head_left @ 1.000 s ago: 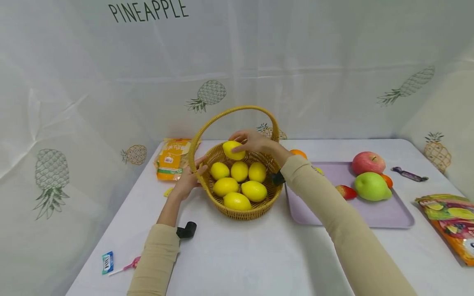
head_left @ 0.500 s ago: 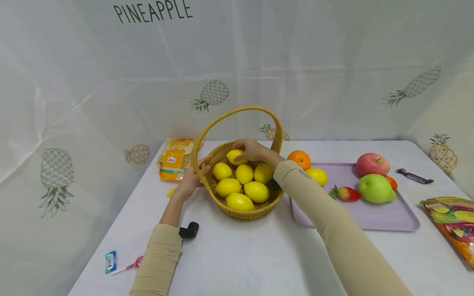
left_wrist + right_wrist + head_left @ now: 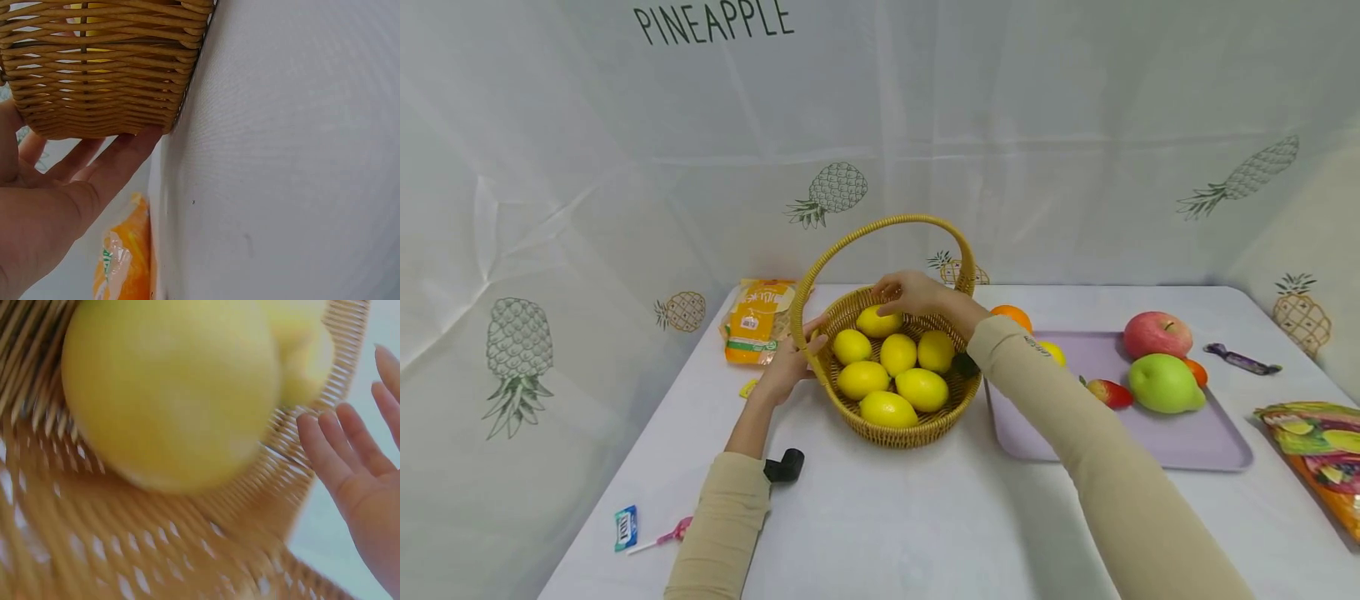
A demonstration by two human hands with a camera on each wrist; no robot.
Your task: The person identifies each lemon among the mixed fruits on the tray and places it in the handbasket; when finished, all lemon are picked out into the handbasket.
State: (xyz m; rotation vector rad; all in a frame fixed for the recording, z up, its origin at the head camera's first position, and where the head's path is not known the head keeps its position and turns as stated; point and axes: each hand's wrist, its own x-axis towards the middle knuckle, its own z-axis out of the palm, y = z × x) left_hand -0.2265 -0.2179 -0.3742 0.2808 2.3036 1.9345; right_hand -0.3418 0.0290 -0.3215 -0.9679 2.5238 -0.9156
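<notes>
A yellow wicker basket (image 3: 904, 437) with a tall arched handle stands on the white table, holding several lemons (image 3: 887, 410). My left hand (image 3: 786, 367) touches its left side; in the left wrist view, the fingers (image 3: 122, 159) lie fairly straight against the woven wall (image 3: 106, 81). Over the basket's back part is my right hand (image 3: 913, 296), just above the rearmost lemon (image 3: 874, 323). Its fingers are spread with nothing between them, as the right wrist view shows the hand (image 3: 369, 487) apart from the lemons. A large blurred lemon (image 3: 169, 394) fills much of that view.
A purple tray (image 3: 1172, 446) at right holds an apple (image 3: 1157, 335), a green pear-like fruit (image 3: 1163, 383) and a strawberry (image 3: 1111, 393). An orange (image 3: 1013, 316) sits behind it. Candy packets lie right (image 3: 1318, 454) and back left (image 3: 762, 323); a lollipop (image 3: 662, 537) lies front left.
My right hand has lowered a lemon into the back of the basket, let it go and lifted slightly off. The left hand stays at the basket's side. The head view has shifted slightly.
</notes>
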